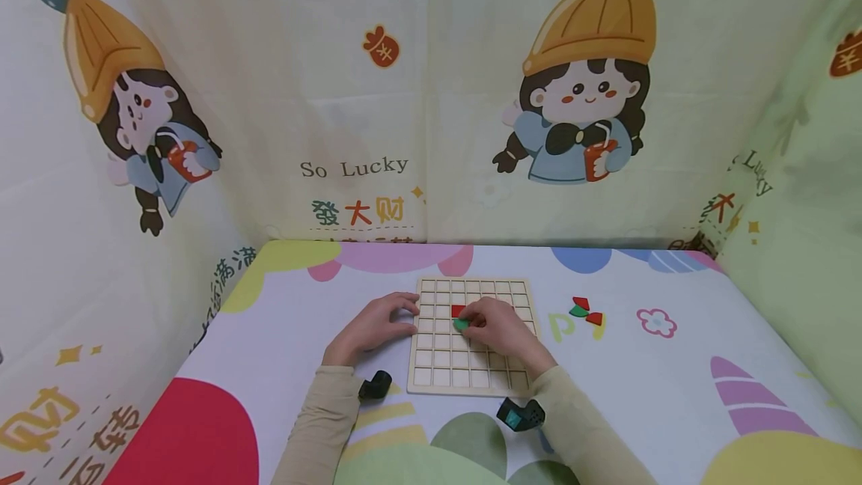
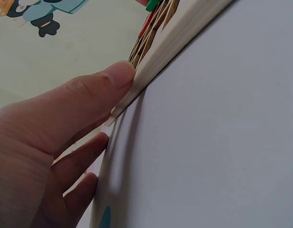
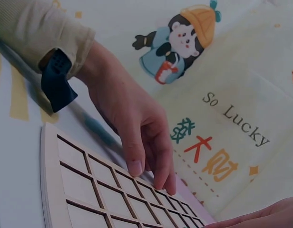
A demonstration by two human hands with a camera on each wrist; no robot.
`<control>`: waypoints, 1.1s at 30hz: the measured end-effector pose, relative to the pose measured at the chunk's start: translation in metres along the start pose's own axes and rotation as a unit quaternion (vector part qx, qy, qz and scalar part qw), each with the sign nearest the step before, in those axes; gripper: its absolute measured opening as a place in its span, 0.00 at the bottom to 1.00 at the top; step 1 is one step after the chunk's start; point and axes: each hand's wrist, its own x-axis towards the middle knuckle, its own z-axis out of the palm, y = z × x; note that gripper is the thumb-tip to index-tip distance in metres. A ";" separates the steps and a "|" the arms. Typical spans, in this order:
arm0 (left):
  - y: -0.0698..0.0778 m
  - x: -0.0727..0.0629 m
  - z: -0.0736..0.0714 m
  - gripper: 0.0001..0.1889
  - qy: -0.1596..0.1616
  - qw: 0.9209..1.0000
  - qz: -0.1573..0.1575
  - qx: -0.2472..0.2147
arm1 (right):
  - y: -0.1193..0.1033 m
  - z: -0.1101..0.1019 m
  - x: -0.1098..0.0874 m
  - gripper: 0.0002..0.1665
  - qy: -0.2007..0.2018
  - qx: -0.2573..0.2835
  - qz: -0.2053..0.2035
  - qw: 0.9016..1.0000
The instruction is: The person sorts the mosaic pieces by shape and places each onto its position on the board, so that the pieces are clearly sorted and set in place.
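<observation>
A square-celled wooden grid board lies on the table between both hands. My left hand rests at the board's left edge, its thumb touching the side and the other fingers loosely bent. Over the middle of the grid, my right hand pinches a green tile between thumb and fingers. Just above that tile, a red tile sits in a cell. The right hand hides several cells; a bit of red shows past its far side.
To the right of the board lies a small group of loose pieces: a red one, a green one and another red one. A printed cloth covers the table. Patterned cloth walls stand behind and at both sides.
</observation>
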 end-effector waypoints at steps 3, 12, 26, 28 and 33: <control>0.001 0.000 0.000 0.13 -0.001 1.000 0.001 -0.004 | -0.001 0.001 -0.001 0.09 -0.001 0.001 0.001 1.000; -0.002 0.001 0.001 0.13 -0.001 1.000 -0.002 -0.005 | -0.002 0.004 -0.001 0.09 0.007 -0.006 0.011 1.000; -0.002 0.001 0.001 0.13 0.001 1.000 0.002 -0.005 | 0.001 0.009 0.002 0.10 0.024 -0.012 0.022 0.999; -0.001 0.001 0.001 0.13 0.000 1.000 0.003 -0.005 | 0.001 0.009 0.002 0.10 0.024 -0.014 0.021 0.999; -0.001 0.001 0.001 0.13 -0.001 1.000 0.002 -0.004 | 0.001 0.010 0.002 0.10 0.024 -0.017 0.023 0.999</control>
